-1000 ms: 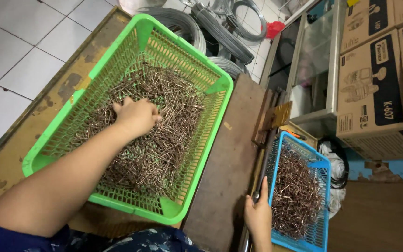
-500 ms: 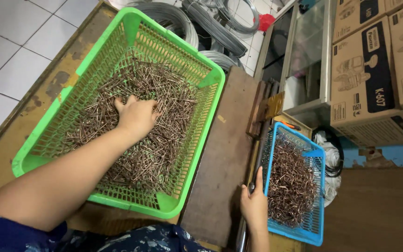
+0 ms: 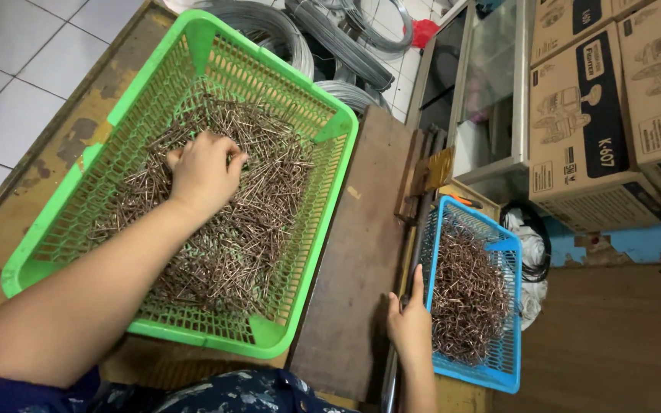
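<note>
A big green plastic basket point(image 3: 329, 205) holds a thick layer of short bent brown metal wire pieces point(image 3: 231, 248). My left hand point(image 3: 202, 172) lies palm down in the upper part of that pile, fingers curled into the pieces. To the right, lower down, a smaller blue plastic basket point(image 3: 511, 306) holds a heap of the same wire pieces point(image 3: 468, 302). My right hand point(image 3: 411, 325) rests against the blue basket's left rim with the forefinger stretched up along it and nothing in its grasp.
A dark wooden board point(image 3: 357, 252) lies between the two baskets. Coils of grey wire point(image 3: 292, 34) sit behind the green basket. Cardboard boxes point(image 3: 598, 115) and a glass-fronted cabinet point(image 3: 491, 84) stand at the back right. White floor tiles point(image 3: 17, 61) show at left.
My left hand has stayed in the green basket's pile, its fingers curling in more. My right hand has slid a little up along the blue basket's left rim.
</note>
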